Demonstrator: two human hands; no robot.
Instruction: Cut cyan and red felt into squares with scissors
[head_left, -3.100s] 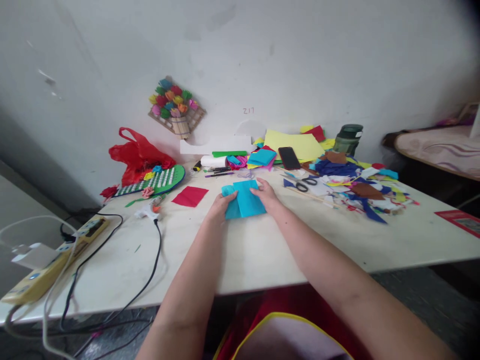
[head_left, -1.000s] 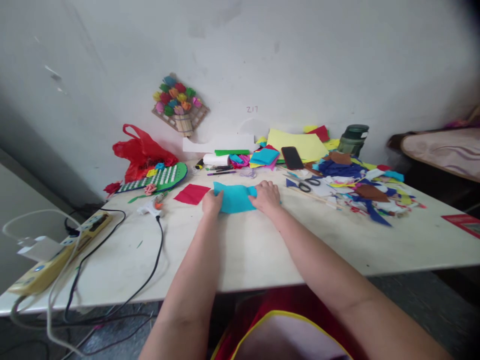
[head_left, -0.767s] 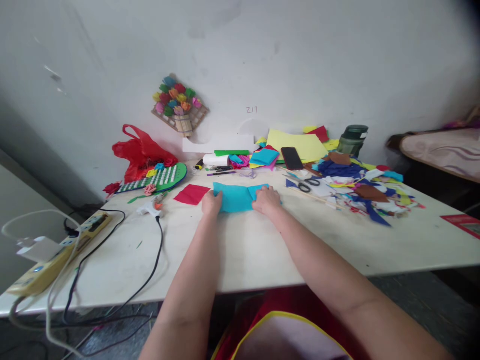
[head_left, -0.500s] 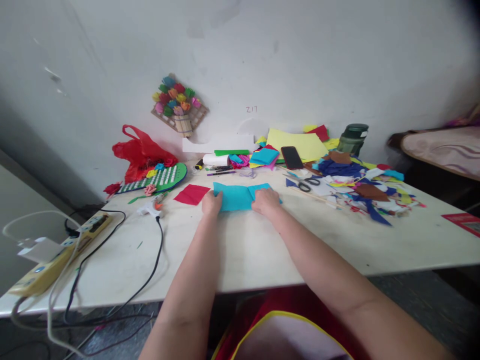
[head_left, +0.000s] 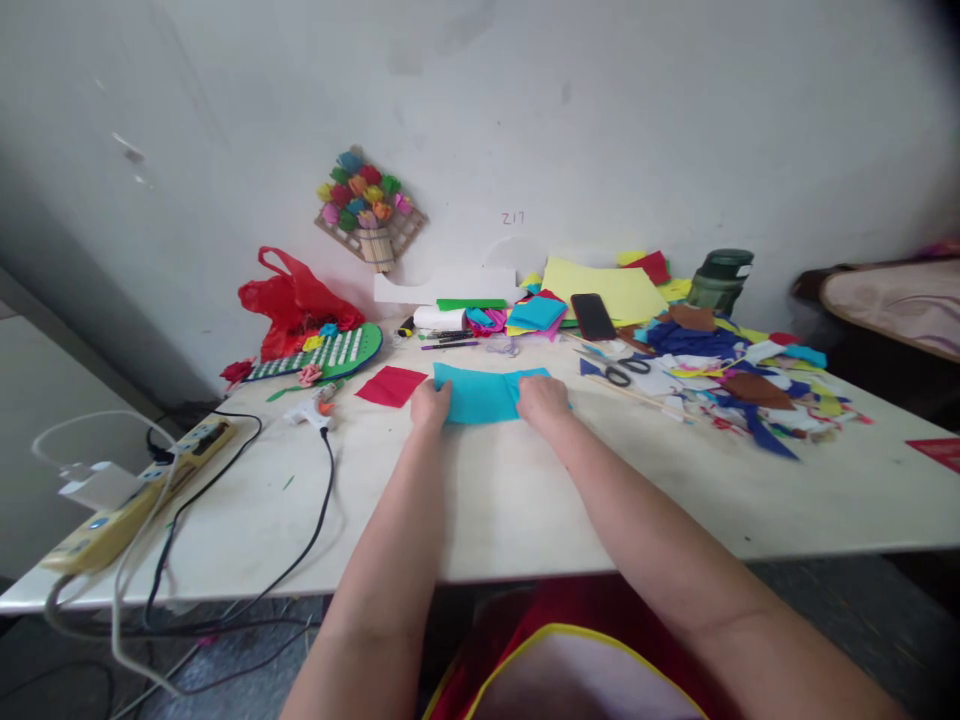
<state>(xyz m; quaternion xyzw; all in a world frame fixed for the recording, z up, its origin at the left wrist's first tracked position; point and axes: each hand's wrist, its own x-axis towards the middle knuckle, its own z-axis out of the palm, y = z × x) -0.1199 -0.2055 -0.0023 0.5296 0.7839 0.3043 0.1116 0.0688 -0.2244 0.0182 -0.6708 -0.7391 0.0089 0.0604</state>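
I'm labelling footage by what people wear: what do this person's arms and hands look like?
The left hand and right hand are gloveless, and no sleeve, watch or bracelet shows on the left arm or right arm. No ring shows, though some fingers are hidden. Between the arms is a dark red garment with bright yellow edging around a pale area.
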